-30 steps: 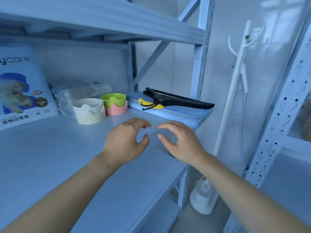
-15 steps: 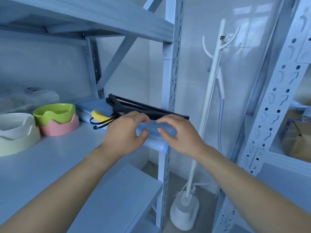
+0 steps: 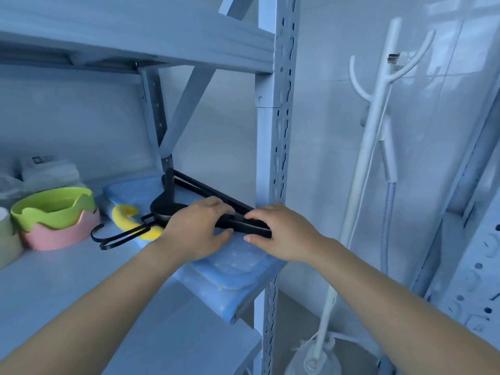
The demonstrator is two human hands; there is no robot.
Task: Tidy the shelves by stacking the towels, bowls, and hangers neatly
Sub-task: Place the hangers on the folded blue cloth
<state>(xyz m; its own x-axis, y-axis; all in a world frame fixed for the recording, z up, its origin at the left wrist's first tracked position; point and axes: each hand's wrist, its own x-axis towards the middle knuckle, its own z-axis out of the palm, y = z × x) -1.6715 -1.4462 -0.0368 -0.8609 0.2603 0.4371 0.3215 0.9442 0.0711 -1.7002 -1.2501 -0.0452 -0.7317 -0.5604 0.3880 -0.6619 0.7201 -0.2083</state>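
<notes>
I see the grey shelf point(image 3: 67, 280) carrying a folded blue towel point(image 3: 230, 266) right under where my left hand point(image 3: 194, 234) and right hand point(image 3: 284, 234) grip the hangers point(image 3: 205, 189). Left of that grip sits a pink bowl point(image 3: 59, 236), with a cream bowl point(image 3: 6, 239) beyond it and a wrapped pack point(image 3: 46, 171) behind.

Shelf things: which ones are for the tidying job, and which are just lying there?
For the job: black hangers, held by the left hand and right hand; yellow hanger; blue towels underneath; green bowl stacked in the pink bowl.
Just lying about: white stand beside the shelf; plastic-wrapped packet at the back.
</notes>
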